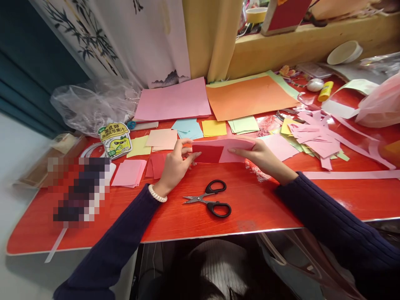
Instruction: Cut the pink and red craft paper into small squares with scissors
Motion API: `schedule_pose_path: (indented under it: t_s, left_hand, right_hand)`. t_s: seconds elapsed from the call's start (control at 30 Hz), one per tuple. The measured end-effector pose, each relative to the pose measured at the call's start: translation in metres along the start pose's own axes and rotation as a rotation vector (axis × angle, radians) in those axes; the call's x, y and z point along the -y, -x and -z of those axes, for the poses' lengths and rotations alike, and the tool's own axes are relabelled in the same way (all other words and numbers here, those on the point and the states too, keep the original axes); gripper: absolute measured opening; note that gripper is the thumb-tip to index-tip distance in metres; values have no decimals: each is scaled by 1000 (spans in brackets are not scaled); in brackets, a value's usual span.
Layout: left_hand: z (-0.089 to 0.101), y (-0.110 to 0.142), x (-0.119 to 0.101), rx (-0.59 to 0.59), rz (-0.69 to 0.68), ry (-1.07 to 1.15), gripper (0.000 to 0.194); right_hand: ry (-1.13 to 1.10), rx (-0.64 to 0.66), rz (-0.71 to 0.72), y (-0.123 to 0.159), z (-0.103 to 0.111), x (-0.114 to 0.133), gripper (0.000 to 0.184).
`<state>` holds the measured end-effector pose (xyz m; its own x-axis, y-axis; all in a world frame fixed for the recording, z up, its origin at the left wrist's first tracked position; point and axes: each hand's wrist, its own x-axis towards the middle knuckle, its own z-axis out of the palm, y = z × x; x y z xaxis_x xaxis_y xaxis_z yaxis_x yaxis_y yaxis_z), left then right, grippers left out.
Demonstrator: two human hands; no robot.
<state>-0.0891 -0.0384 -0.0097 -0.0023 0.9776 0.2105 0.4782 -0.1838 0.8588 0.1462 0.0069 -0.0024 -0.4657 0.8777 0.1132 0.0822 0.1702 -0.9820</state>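
Observation:
Between my two hands a strip of pink paper (233,156) is held up over the red table (165,227). A darker red paper piece (208,154) lies against its left part. The fingers of my left hand (178,163) pinch the left end, where the red piece is. My right hand (261,157) grips the right end, thumb in front. Below the paper, black-handled scissors (206,198) rest on the table with their blades slightly apart, pointing left. Left of my left hand lie red paper squares (155,166) and a stack of pink paper squares (129,173).
Large pink sheets (173,100) and orange sheets (250,98) lie at the back. Blue (187,128), yellow (214,128) and pale green squares (243,125) sit before them. Pink scraps (318,137) pile up at right, near a yellow glue stick (325,91). A snack pouch (115,141) stands left.

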Motion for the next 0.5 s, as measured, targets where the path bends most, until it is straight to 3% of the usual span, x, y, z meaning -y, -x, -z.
schedule_pose_path:
  t_s: [0.17,0.5]
  left_hand:
    - [2,2,1,40,-54,-202,27]
    - [3,0,-2,57,-31,-149,30]
  right_hand:
    - [11,38,-54,2,2,2,30]
    - [-69,10,-116,1,2,1,29]
